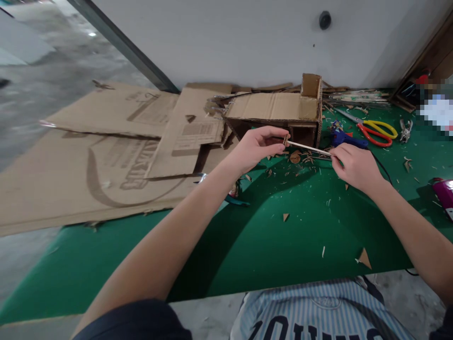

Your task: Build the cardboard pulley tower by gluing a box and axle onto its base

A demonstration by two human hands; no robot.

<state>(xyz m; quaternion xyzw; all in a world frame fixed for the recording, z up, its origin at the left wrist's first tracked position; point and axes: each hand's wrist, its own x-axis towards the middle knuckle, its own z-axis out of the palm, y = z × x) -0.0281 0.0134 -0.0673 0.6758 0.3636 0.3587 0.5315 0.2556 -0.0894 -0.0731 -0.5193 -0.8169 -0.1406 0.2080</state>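
Between my two hands a thin pale wooden stick [308,148] runs almost level above the green table. My left hand [264,145] pinches a small brown cardboard disc [285,140], seen nearly edge-on, at the stick's left end. Whether the stick passes through the disc is hidden by the fingers. My right hand [352,164] is closed on the stick's other end. Just below the stick a round cardboard disc [295,157] lies on the table among scraps. Right behind my hands stands a cardboard box structure [272,106] with an open front.
Flattened cardboard sheets [170,141] cover the table's left side. A blue glue gun [348,139], scissors with red and yellow handles [378,132] and pliers [405,130] lie at the right. A bundle of sticks [357,97] rests by the wall. Cardboard scraps [364,259] dot the green table [262,255].
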